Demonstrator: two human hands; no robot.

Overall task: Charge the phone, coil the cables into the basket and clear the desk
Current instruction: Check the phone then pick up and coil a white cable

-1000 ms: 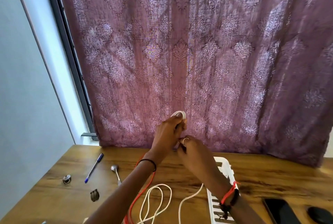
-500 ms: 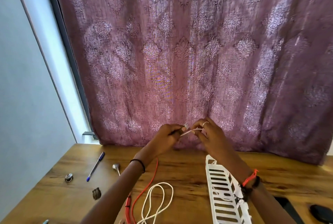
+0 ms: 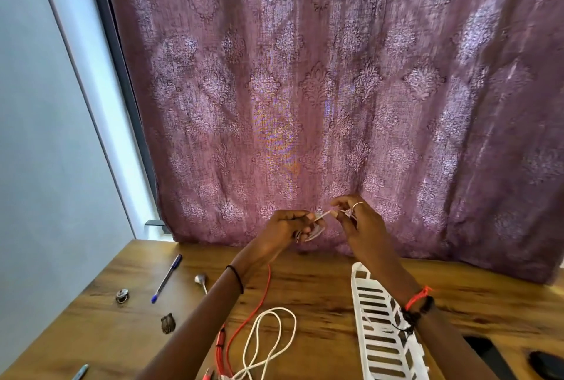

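Looped white cord point(image 3: 279, 330): lay on the wooden desk point(image 3: 320, 282) just left of the white slatted plastic basket point(image 3: 381, 327), outside it.
Red cable point(image 3: 220, 349): left of the basket, beside the cord.
Dark flat phone point(image 3: 488, 355): right of the basket.
Left hand point(image 3: 287, 227): raised beyond the basket's far end, clenched round a small coil of thin pale cable point(image 3: 314, 233).
Right hand point(image 3: 360, 227): above the basket's far end, pinched that coil's loose strand.

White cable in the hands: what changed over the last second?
The right hand moved right, away from the left hand, stretching a short length of white cable between them; both still pinch it. Basket, red cable, pen and spoon stayed put.
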